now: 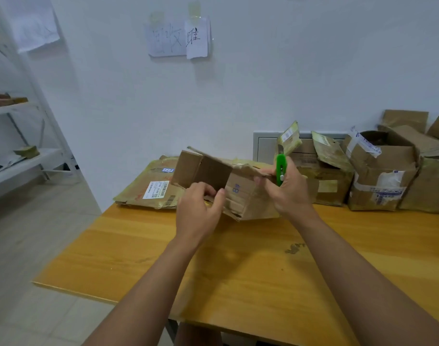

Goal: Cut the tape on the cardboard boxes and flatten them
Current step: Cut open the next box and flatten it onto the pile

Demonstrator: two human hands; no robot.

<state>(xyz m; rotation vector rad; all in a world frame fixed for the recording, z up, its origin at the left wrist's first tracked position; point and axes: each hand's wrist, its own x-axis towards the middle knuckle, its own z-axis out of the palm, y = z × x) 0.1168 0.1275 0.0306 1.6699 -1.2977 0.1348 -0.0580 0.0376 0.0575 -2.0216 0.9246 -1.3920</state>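
While both hands work above the far half of the table, the parts of the scene read as follows.

Box in hand: a small brown cardboard box [241, 191], held tilted over the table with its open end and loose flaps turned to the left; a blue mark is printed on its near side.

Left hand [201, 208]: its grip is narrow, thumb and curled fingers pinching the near lower edge of the box at the open end.

Right hand [288, 188]: its grip is closed round a green cutter [280, 171], which stands nearly upright with its tip pointing up; the fingertips of the same hand also touch the top edge of the box.

Table [238, 270]: pale wood, with a dark smudge near its middle, set against a white wall.

Flattened pile: a flat cardboard stack [148, 188] at the far left corner of the table, just behind the held box, with white printed labels and barcodes facing up.

Waiting boxes: a row of worn boxes [378, 176] along the wall on the right side of the table, some with flaps standing up, several with yellowed tape and torn labels.

Wall: two paper sheets [179, 38] with handwritten characters, taped above the table.

Shelves: a white rack [19, 161] at the left edge, carrying a few small items too blurred to name.

Floor: light tiles [38, 245] left of the table.
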